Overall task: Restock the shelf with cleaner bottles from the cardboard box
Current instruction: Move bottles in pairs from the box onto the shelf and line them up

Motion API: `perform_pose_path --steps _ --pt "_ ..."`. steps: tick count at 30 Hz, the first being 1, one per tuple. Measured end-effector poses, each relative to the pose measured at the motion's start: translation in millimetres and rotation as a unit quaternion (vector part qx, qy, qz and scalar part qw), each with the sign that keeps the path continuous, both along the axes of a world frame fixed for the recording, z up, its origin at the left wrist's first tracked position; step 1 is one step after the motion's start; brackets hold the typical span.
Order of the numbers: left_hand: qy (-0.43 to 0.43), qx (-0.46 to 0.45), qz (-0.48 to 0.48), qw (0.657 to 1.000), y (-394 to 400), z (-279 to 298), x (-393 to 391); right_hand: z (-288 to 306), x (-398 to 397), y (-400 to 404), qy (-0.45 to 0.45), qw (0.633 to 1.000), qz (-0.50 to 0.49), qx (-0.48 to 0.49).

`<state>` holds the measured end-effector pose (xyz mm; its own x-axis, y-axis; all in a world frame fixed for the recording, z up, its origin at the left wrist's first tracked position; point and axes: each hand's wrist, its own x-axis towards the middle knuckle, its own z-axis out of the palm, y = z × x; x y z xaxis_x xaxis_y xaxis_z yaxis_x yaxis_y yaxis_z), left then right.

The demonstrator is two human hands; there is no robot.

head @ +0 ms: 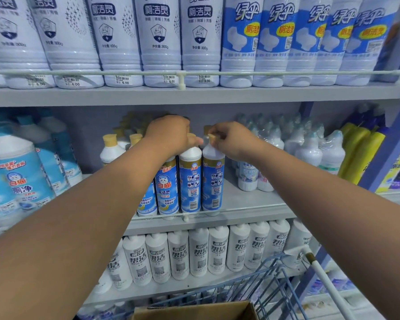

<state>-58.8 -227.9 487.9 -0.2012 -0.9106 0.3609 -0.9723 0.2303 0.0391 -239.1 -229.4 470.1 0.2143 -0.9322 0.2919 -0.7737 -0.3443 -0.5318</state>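
Blue-labelled cleaner bottles with tan caps stand in a row at the front of the middle shelf. My left hand is curled over the top of one bottle and its fingers reach the cap of the bottle beside it. My right hand pinches the tan cap of the rightmost bottle, which stands upright on the shelf. The cardboard box sits open in a cart at the bottom edge; its inside is hidden.
A blue wire cart with a white handle stands below. White bottles fill the upper shelf behind a rail and the lower shelf. Light-blue bottles are at left, wrapped white bottles and yellow bottles at right.
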Motion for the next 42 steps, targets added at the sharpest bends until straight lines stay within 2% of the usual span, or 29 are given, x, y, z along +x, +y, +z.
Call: perform_pose_path --steps 4,7,10,16,25,34,42 --pt "0.056 0.039 -0.051 0.996 2 2 10 -1 0 1 -0.001 1.000 -0.017 -0.016" --pt "0.058 0.062 -0.069 0.994 4 7 14 -2 2 -1 0.036 0.996 -0.049 -0.059" --pt "0.047 0.046 -0.063 0.996 2 5 15 -1 4 -5 0.038 0.995 -0.071 -0.061" --pt "0.027 0.008 -0.043 0.999 -3 -3 11 6 3 2 0.060 0.997 -0.047 -0.033" --pt "0.044 0.009 -0.034 0.998 -1 -3 9 11 6 2 0.086 0.996 -0.025 -0.015" --pt "0.033 -0.011 -0.012 0.999 3 -2 4 2 6 -1 0.072 0.997 -0.012 -0.010" --pt "0.060 0.002 -0.017 0.998 2 -2 6 11 2 8 0.068 0.997 -0.023 -0.018"
